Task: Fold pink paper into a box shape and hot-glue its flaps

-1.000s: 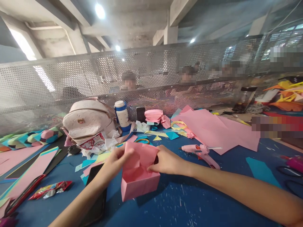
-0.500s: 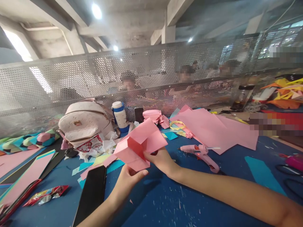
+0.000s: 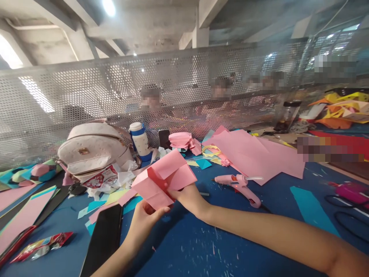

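A folded pink paper piece (image 3: 154,188), box-like with flaps standing up, is held above the blue table by both hands. My left hand (image 3: 147,217) grips its lower edge from below, thumb along the near side. From the right, my right hand (image 3: 190,200) pinches the piece, its thumb inside the fold and its other fingers hidden behind the paper. Right of the hands, a pink hot glue gun (image 3: 240,186) lies on its side, a clear glue stick poking from its back. Beneath and left of the left hand rests a black phone-like slab (image 3: 102,238).
A pale backpack (image 3: 95,148) and a white-and-blue bottle (image 3: 140,142) stand before a perforated metal screen (image 3: 178,92). Pink sheets (image 3: 253,154) lie at the back right. Blue strips, paper scraps and a red snack wrapper (image 3: 43,246) are spread about. People sit beyond the screen.
The view has turned slightly right, so everything sits farther left. Both hands keep hold of the pink paper piece, which is tilted a little differently.
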The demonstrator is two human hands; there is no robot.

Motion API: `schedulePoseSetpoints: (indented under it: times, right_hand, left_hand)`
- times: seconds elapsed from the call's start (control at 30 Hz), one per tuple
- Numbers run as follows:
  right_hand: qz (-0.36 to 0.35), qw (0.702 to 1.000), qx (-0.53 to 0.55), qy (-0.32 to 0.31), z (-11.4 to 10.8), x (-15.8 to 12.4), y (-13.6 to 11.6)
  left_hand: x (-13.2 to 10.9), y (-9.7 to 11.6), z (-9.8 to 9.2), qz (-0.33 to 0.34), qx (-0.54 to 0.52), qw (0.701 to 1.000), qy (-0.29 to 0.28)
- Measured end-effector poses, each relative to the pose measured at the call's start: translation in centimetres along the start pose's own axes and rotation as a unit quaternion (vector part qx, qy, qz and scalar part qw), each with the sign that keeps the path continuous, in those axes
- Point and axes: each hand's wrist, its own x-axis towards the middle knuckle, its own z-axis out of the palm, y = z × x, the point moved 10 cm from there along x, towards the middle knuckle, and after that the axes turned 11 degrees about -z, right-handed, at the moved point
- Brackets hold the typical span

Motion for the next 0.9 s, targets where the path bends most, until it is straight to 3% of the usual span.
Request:
schedulePoseSetpoints:
  times: [0.2,0.43,0.63,0.9]
  right_hand:
    - [0.018,0.999,0.037,0.006,0.2,-0.4,0.2]
    - [0.027,0.999,0.032,-0.003,-0.1,-0.7,1.2]
    - [0.025,0.993,0.111,0.024,-0.1,-0.7,0.7]
    - [0.043,0.992,0.107,0.046,-0.4,-1.0,0.8]
  left_hand:
    - [-0.8,-0.2,0.2,0.005,-0.025,0.999,0.044]
    - [-1.0,-0.9,1.5,-0.011,-0.020,1.000,0.009]
    - [-0.9,-1.8,1.7,-0.025,-0.015,1.000,0.008]
    - [-1.1,-1.9,1.9,-0.043,-0.012,0.999,0.014]
